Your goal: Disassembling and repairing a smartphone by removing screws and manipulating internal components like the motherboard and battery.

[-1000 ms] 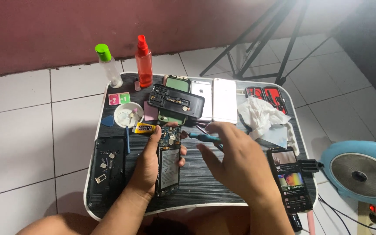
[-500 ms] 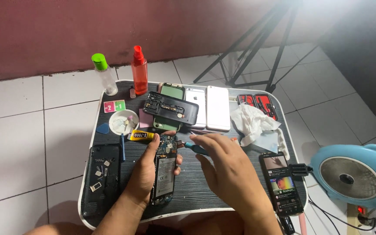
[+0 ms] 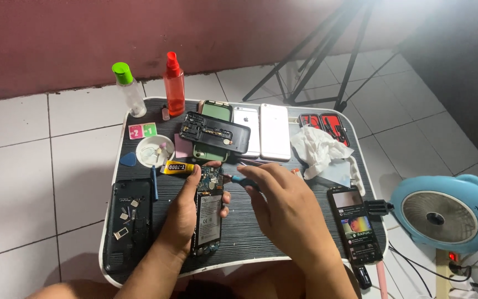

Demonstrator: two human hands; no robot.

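Note:
An opened phone [image 3: 208, 213] with its back off lies on the small black table [image 3: 250, 232], its battery and circuit board showing. My left hand [image 3: 186, 213] clasps the phone along its left side, thumb near the top. My right hand [image 3: 283, 207] holds a teal-handled screwdriver [image 3: 239, 180] whose tip meets the phone's upper right corner.
On the table: a black phone back cover [image 3: 128, 224] holding small parts, a yellow glue tube [image 3: 175, 167], a white dish [image 3: 155, 150], two spray bottles [image 3: 174, 86], several phones [image 3: 275, 132], crumpled tissue [image 3: 322, 149], a lit phone [image 3: 355, 224]. A blue fan [image 3: 443, 213] and tripod legs [image 3: 327, 61] stand to the right.
The view has shifted slightly. Both hands stay on the opened phone, the screwdriver still at its top end.

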